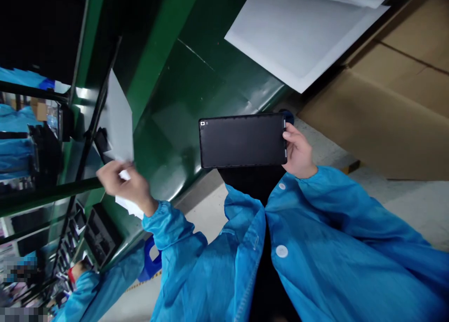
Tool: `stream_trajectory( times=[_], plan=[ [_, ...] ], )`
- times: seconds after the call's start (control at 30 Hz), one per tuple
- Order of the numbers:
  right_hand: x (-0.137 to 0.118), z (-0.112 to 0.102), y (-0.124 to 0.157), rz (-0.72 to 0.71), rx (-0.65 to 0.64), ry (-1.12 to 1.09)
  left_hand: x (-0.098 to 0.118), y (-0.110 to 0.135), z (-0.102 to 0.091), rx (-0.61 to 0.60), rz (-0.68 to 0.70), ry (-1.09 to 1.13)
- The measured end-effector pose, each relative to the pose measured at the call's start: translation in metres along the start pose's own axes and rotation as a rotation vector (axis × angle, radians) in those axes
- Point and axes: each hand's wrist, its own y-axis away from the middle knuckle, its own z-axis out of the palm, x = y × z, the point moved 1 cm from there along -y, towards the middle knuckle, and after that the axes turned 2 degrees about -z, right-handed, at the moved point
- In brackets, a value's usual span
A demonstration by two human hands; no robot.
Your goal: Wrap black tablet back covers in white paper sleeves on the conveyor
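My right hand [297, 152] grips the right end of a black tablet [242, 140], held back side up with its camera at the top left corner. My left hand [122, 181] is closed on a white sheet [119, 120], pinched at its lower part and lifted off the green work surface [182, 102]. Both arms wear blue coat sleeves. The tablet hangs over the near edge of the green surface.
White foam sheets [301, 36] lie stacked at the top right on the green surface. Brown cardboard boxes [393, 97] stand at the right. Black trays [100, 235] and a co-worker's blue sleeve [79, 294] are at the lower left. Grey floor lies below.
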Motion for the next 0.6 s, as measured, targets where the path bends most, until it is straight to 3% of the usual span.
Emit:
stream_trajectory(
  times=[0.1,0.17,0.33,0.6],
  plan=[
    [0.002,0.006,0.0,0.015,-0.004,-0.025,0.025,0.027,0.024,-0.422,0.063,0.083],
    [0.001,0.009,0.001,0.018,-0.006,-0.039,0.034,0.044,0.041,-0.558,0.027,0.146],
    [-0.004,0.005,0.003,-0.004,0.0,-0.02,0.046,0.07,0.061,-0.598,-0.115,0.227],
    [-0.002,0.001,0.004,0.014,0.032,0.005,0.041,0.066,0.06,-0.616,-0.139,0.237]
  ],
)
